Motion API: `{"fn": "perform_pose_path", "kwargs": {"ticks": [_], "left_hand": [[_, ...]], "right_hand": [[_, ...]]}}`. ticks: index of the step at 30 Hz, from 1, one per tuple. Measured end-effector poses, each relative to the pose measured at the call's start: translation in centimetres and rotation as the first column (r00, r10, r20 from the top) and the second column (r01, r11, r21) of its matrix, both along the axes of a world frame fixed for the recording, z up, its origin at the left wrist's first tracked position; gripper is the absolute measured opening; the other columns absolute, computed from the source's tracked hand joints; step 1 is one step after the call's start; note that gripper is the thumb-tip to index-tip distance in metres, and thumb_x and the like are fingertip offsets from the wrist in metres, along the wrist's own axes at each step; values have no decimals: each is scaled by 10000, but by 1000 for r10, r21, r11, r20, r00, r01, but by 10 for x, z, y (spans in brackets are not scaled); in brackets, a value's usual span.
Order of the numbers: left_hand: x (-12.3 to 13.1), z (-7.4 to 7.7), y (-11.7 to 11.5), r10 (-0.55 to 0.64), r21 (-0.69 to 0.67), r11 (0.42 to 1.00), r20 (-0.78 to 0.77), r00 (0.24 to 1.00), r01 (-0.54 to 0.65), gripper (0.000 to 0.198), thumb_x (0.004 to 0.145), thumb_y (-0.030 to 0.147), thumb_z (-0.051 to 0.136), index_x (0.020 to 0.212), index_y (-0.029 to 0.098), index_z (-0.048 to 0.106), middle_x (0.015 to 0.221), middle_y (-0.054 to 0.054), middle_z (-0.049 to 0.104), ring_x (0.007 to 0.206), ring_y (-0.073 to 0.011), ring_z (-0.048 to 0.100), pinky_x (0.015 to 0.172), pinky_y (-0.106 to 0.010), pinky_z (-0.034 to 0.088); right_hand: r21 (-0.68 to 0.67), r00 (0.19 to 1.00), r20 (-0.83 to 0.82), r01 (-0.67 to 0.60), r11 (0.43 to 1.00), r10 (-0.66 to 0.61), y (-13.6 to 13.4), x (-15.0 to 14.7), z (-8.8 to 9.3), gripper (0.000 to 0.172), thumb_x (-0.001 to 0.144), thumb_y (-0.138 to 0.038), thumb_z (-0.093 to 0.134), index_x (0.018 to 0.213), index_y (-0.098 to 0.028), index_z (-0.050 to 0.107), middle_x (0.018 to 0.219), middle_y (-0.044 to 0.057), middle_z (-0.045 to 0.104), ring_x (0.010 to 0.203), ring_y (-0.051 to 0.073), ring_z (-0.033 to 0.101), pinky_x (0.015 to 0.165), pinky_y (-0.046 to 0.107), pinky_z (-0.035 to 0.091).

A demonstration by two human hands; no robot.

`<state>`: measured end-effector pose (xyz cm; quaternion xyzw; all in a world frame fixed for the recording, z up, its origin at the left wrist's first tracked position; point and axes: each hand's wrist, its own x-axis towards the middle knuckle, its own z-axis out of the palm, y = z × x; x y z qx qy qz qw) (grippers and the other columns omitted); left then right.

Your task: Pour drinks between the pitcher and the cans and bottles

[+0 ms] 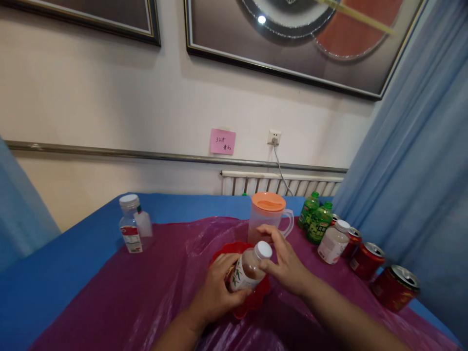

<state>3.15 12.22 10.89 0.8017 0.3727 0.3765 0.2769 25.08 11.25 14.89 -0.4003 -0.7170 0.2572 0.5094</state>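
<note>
A small clear bottle (pixel 248 270) with a white cap, a leaf-patterned label and brownish contents tilts to the right over a red scalloped bowl (pixel 241 312). My left hand (pixel 215 287) is wrapped around its body. Beside the white cap (pixel 263 250) is my right hand (pixel 287 261), its thumb near the bottle's neck and its fingers curved apart behind the cap. Whether that thumb touches the bottle I cannot tell. Just behind the hands stands a translucent pitcher (pixel 268 219) with an orange lid. The bowl's inside is mostly hidden by the bottle and my left hand.
On the left stands a clear bottle (pixel 130 224) with a white cap. Along the right are green bottles (pixel 319 224), a white-capped bottle (pixel 333 243) and several red cans (pixel 395 288). Wrinkled purple plastic (pixel 157 282) covers part of the blue tablecloth (pixel 44 282). A blue curtain (pixel 420 170) hangs at right.
</note>
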Motion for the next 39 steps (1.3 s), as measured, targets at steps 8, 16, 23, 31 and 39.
{"fn": "perform_pose_path", "kwargs": {"ticks": [8,16,23,31,39], "left_hand": [[-1,-1,0,20,-11,1000,32,999,-20,507,624,228,761,1120,250,657,1093,-40,710,999,-253,644,905,-396,507],[-1,-6,5,83,14,996,79,993,-84,518,623,228,762,1133,244,669,1119,-51,725,1036,-264,667,942,-411,525],[-5,-10,8,155,-2,988,131,979,-156,571,644,269,764,1201,233,643,1204,-82,713,1103,-287,666,994,-464,512],[-1,-1,2,47,9,999,51,998,-47,485,646,242,737,1125,242,659,1103,-53,719,1020,-260,654,923,-411,518],[1,-2,0,73,59,995,34,997,-75,443,670,214,718,1105,240,642,1095,-50,719,1014,-252,654,918,-407,518]], "right_hand": [[-128,946,-324,-70,989,25,1,-9,-20,475,848,-533,732,1211,-250,616,1173,90,710,1092,258,668,970,431,514],[-34,920,-374,-142,989,119,-13,-25,-25,624,1000,-488,549,1558,-338,312,1595,88,415,1464,255,391,1201,510,308],[6,791,-610,-55,998,47,-49,-46,-22,506,998,-331,591,1479,-384,447,1527,57,513,1390,246,500,1140,455,430],[-102,881,-473,-65,993,9,-18,-29,-11,440,967,-355,616,1399,-302,550,1405,79,627,1287,248,588,1098,468,459],[-25,917,-362,172,985,-170,-7,-39,-20,299,856,-345,726,1103,-240,593,1090,51,675,993,214,637,897,379,505]]}}
